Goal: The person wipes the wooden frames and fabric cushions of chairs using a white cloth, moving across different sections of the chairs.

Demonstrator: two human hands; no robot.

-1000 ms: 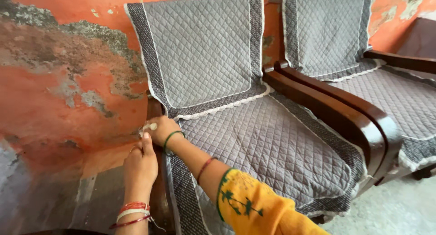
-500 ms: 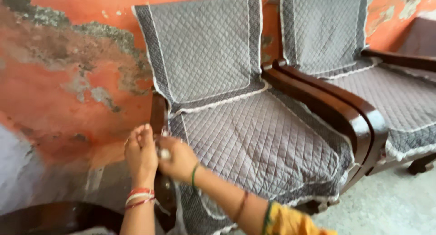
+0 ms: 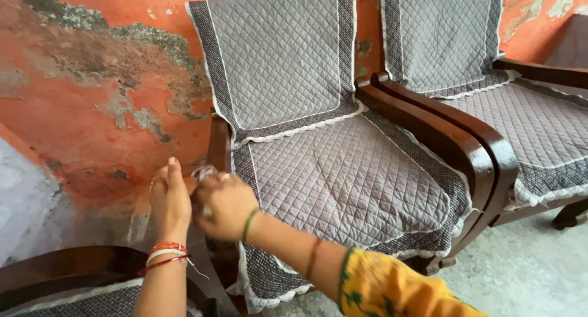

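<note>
A wooden armchair stands against the wall with a grey quilted cover (image 3: 343, 182) over its seat and back. Both my hands meet over its left wooden armrest (image 3: 218, 147). My left hand (image 3: 169, 199) is raised beside the armrest with fingers straight. My right hand (image 3: 225, 204) is closed around a small whitish tie or strip of cloth (image 3: 203, 172) at the cover's left edge. What exactly the fingers pinch is blurred.
A second chair (image 3: 520, 109) with the same grey cover stands to the right, their dark armrests (image 3: 441, 133) side by side. Behind is a peeling orange wall (image 3: 92, 90). Part of another covered chair (image 3: 79, 286) shows at the bottom left. The floor (image 3: 527, 274) is grey concrete.
Both hands have stayed together at the left armrest while the view shifted. My right hand drew back from the armrest's rear toward its middle, still closed on the whitish strip.
</note>
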